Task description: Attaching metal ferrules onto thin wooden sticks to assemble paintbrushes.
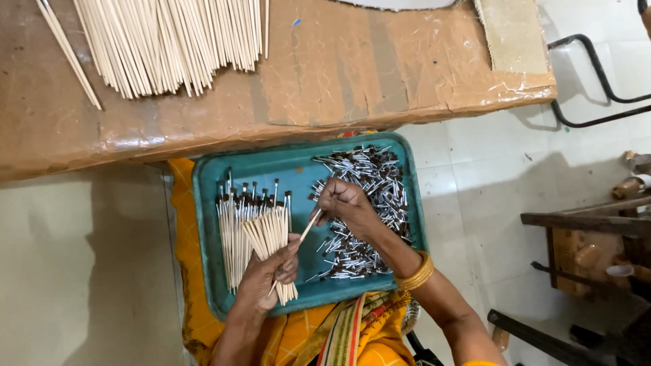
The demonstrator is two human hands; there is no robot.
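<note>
A single thin wooden stick was pinched between the right hand fingertips above a teal tray, angled toward the metal brush tips heaped at its right; the left hand clasped a fanned stick bundle, beside finished brushes.

Your view holds no labels, signs or screens. Nearest thing to packaging: flattened brown cardboard, glossy with tape strips, laid as a cover over the surface across the top of the frame. A paler, rough rectangular board piece lies on its right end, near the edge.
</note>
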